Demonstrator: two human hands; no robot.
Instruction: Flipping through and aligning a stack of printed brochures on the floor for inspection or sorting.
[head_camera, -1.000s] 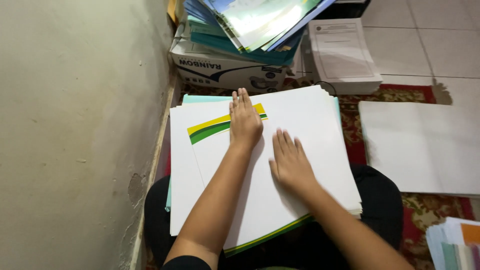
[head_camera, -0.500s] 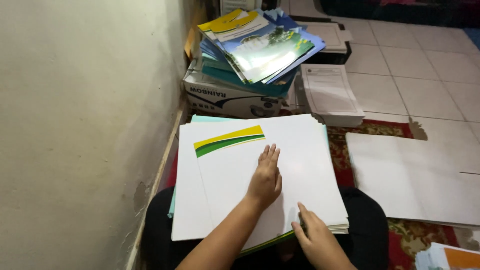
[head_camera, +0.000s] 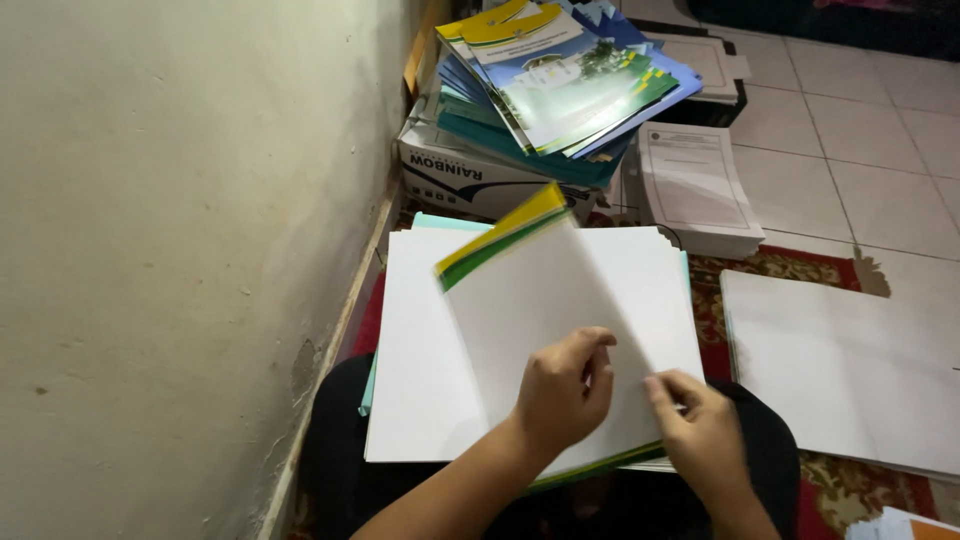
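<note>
Left hand (head_camera: 562, 388) and right hand (head_camera: 700, 432) fingers pinch a lifted white sheet (head_camera: 555, 300) above the paper stack (head_camera: 420, 370)

A plain cream wall (head_camera: 170, 250), scuffed and chipped low down, fills nine o'clock. White floor tiles (head_camera: 860, 130) with dark grout spread from one to two o'clock. A red patterned rug (head_camera: 780, 270) lies from three to five o'clock. Light is soft and even.
</note>
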